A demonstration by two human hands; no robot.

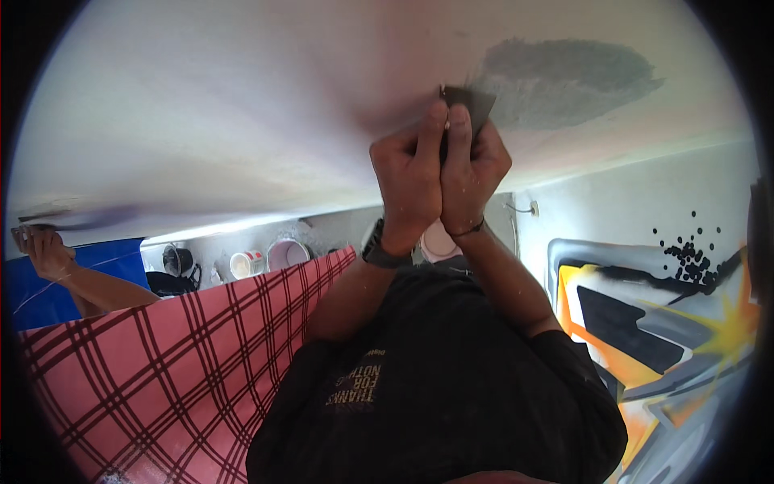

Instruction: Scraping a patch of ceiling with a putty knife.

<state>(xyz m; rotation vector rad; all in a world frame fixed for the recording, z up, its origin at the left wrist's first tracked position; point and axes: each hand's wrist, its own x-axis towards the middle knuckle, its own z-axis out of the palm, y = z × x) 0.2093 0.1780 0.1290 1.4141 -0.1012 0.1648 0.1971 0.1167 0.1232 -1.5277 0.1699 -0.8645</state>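
Observation:
Both my hands are closed together around a dark flat scraper blade (477, 103), thumbs side by side along it. My left hand (405, 181), with a dark watch at the wrist, grips its left side. My right hand (477, 171), with a thin dark band at the wrist, grips its right side. The blade's top edge lies at the pale wall surface (242, 89); whether it presses on it I cannot tell. Just right of the blade spreads a rough grey patch (572, 81) on that surface. The scraper's lower part is hidden inside my hands.
At the far left another person's hand (44, 252) holds a flat tool against the same surface. A pink checked cloth (185, 355) hangs at left, near a blue sheet (105, 270). Several buckets (288, 255) stand behind it. Right is a wall with painted graffiti (637, 323).

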